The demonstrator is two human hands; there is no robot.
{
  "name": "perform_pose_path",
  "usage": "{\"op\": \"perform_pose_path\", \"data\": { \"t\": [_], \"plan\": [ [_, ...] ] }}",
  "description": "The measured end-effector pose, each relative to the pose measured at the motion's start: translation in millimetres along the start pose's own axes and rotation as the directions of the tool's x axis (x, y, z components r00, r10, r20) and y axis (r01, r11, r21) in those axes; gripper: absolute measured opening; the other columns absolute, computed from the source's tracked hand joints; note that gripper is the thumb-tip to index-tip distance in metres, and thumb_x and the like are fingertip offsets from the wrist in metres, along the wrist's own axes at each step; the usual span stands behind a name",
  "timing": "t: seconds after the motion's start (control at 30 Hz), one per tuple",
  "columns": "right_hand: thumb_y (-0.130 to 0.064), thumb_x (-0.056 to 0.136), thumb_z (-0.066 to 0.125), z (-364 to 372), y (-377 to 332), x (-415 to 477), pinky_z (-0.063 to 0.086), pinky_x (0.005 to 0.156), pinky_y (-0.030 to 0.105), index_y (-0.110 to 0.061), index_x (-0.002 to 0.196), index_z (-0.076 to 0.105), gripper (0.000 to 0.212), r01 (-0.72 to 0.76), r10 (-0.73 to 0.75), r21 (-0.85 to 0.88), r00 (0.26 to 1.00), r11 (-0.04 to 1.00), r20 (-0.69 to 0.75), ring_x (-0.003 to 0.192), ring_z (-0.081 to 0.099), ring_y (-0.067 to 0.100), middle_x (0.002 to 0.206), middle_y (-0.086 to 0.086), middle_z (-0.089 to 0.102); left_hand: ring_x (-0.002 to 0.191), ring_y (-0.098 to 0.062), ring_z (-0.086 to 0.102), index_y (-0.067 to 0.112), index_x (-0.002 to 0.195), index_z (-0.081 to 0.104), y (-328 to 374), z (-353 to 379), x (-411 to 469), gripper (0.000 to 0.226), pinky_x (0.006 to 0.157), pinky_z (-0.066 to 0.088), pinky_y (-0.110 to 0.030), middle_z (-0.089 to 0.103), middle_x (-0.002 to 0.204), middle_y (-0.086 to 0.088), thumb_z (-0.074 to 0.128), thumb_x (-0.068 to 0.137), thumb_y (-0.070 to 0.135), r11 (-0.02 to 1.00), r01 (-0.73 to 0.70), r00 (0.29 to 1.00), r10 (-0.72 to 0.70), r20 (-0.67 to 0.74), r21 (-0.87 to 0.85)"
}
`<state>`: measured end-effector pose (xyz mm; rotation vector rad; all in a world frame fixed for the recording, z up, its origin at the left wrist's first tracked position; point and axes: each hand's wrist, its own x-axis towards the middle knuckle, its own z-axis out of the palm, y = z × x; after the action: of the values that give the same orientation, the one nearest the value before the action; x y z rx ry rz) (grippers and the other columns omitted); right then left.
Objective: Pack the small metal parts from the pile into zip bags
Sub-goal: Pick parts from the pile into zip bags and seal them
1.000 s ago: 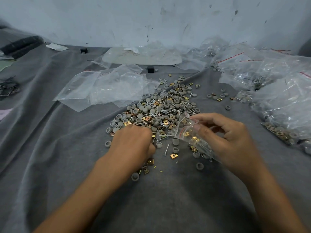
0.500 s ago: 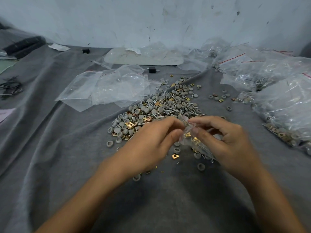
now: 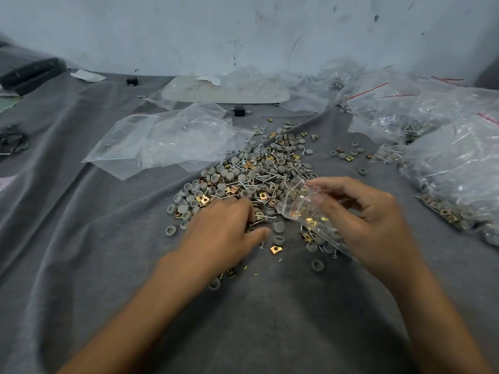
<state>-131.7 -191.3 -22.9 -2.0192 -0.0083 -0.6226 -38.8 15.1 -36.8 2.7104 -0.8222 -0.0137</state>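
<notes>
A pile of small parts [image 3: 259, 171] lies on the grey cloth [image 3: 81, 238]: grey round caps, brass square clips and thin screws. My left hand [image 3: 221, 236] rests palm down on the near edge of the pile. Its fingertips touch the parts and its thumb is spread apart from them. My right hand [image 3: 372, 222] pinches the mouth of a small clear zip bag [image 3: 302, 209] with a red seal line, held just right of the pile. Several brass clips show inside it.
Empty clear zip bags [image 3: 172, 141] lie left of the pile. Filled bags [image 3: 445, 157] crowd the right side. A white board [image 3: 224, 90] and a small black block [image 3: 239, 110] sit near the wall. Dark wire bits [image 3: 10, 141] lie far left.
My left hand went from the pile to the bag mouth half a second ago and is now back down on the pile's near edge. The right hand still holds the bag.
</notes>
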Motion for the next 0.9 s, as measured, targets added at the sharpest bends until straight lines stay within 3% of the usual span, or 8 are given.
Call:
{"op": "perform_pose_path", "data": {
  "t": [0.1,0.2,0.33,0.5,0.7,0.9],
  "plan": [
    [-0.018,0.094,0.071,-0.9,-1.2,-0.5,0.059,0.074,0.039,-0.039,0.106,0.076,0.024,-0.014,0.014,0.005,1.000,1.000,0.001,0.088,0.069,0.013,0.096,-0.012,0.074,0.099,-0.016,0.051,0.032,0.103,0.049,1.2,1.3,2.1,0.026,0.072,0.036,-0.033,0.055,0.101,0.010,0.057,0.094,0.055,0.999,-0.029,0.998,0.029,-0.047,0.014],
    [-0.018,0.094,0.071,-0.9,-1.4,0.3,0.057,0.078,0.033,-0.037,0.106,0.076,0.023,-0.018,0.018,0.009,1.000,1.000,0.000,0.089,0.070,0.012,0.096,-0.012,0.075,0.101,-0.016,0.051,0.033,0.105,0.047,1.5,2.4,5.2,0.022,0.074,0.039,-0.033,0.055,0.104,0.011,0.060,0.095,0.047,0.999,-0.044,0.998,0.044,-0.054,0.000],
    [-0.017,0.094,0.071,-2.1,-1.3,0.8,0.056,0.078,0.028,-0.036,0.107,0.076,0.023,-0.025,0.025,0.009,1.000,1.000,0.007,0.089,0.070,0.012,0.095,-0.013,0.075,0.109,-0.017,0.050,0.035,0.125,0.046,6.4,5.3,6.2,0.029,0.084,0.047,-0.037,0.054,0.113,0.008,0.055,0.098,0.038,0.995,-0.103,0.994,0.103,-0.023,0.008],
    [-0.017,0.094,0.071,-2.7,-2.6,0.9,0.057,0.078,0.028,-0.035,0.107,0.076,0.022,-0.024,0.023,0.014,1.000,1.000,0.012,0.090,0.070,0.012,0.095,-0.013,0.074,0.103,-0.016,0.049,0.029,0.101,0.055,5.1,6.5,6.4,0.011,0.082,0.049,-0.039,0.053,0.104,0.008,0.049,0.099,0.038,0.990,-0.122,0.992,0.123,-0.010,0.064],
    [-0.017,0.094,0.071,-2.9,-3.1,0.3,0.056,0.077,0.025,-0.036,0.107,0.076,0.024,-0.019,0.019,0.012,1.000,1.000,0.018,0.089,0.070,0.011,0.094,-0.012,0.074,0.109,-0.016,0.045,0.033,0.122,0.048,5.9,10.1,8.9,0.024,0.076,0.043,-0.033,0.050,0.113,0.006,0.047,0.099,0.039,0.985,-0.145,0.989,0.146,-0.003,0.093],
    [-0.016,0.094,0.071,-2.8,-3.6,-0.1,0.053,0.075,0.019,-0.037,0.106,0.076,0.025,-0.024,0.023,0.020,0.999,1.000,0.025,0.087,0.069,0.010,0.093,-0.012,0.074,0.108,-0.020,0.047,0.031,0.121,0.053,7.3,7.1,11.5,0.022,0.080,0.042,-0.033,0.049,0.111,0.003,0.047,0.102,0.039,0.954,-0.223,0.972,0.233,-0.024,0.198]
  ]
}}
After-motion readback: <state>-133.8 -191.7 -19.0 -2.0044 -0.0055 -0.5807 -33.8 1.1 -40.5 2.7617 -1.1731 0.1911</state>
